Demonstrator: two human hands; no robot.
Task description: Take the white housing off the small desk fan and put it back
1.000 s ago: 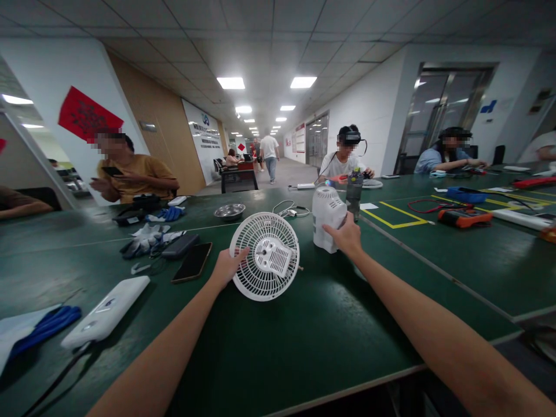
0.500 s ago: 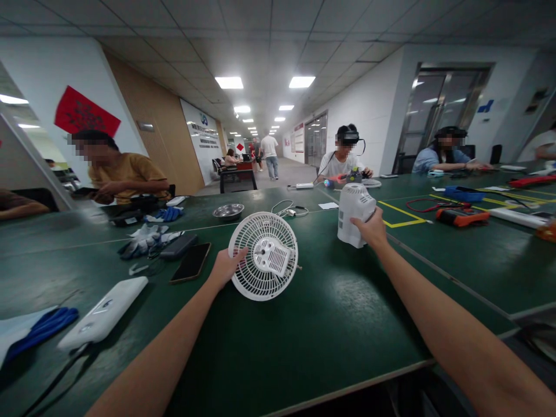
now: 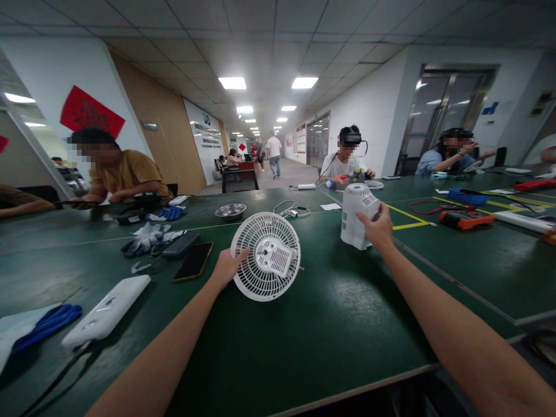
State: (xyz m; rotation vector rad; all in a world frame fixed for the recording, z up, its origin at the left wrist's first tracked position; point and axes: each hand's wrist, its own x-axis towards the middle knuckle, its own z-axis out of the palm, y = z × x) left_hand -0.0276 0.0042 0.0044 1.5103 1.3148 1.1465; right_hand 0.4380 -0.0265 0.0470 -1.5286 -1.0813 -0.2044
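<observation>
My left hand (image 3: 226, 266) grips the left rim of a round white fan grille (image 3: 268, 225), thumb over its ribs. A slotted motor cover (image 3: 278, 259) sits in the middle of the grille, which is tilted up with its face toward me. Farther right, my right hand (image 3: 379, 227) is closed around the right side of a white plastic housing (image 3: 353, 217) with vent slots near its top. The housing is upright, close to the green table; whether it touches the surface I cannot tell.
On the left are a phone (image 3: 193, 262), a white power bank (image 3: 106, 310) with a cable, gloves (image 3: 150, 238) and a metal bowl (image 3: 230, 211). An orange multimeter (image 3: 466, 219) and blue tray (image 3: 468, 196) lie to the right. Co-workers sit across the green table (image 3: 313, 336).
Both hands keep their holds, and the grille and housing stay nearly in place. The view shifts slightly. A co-worker at the far right has raised their hands.
</observation>
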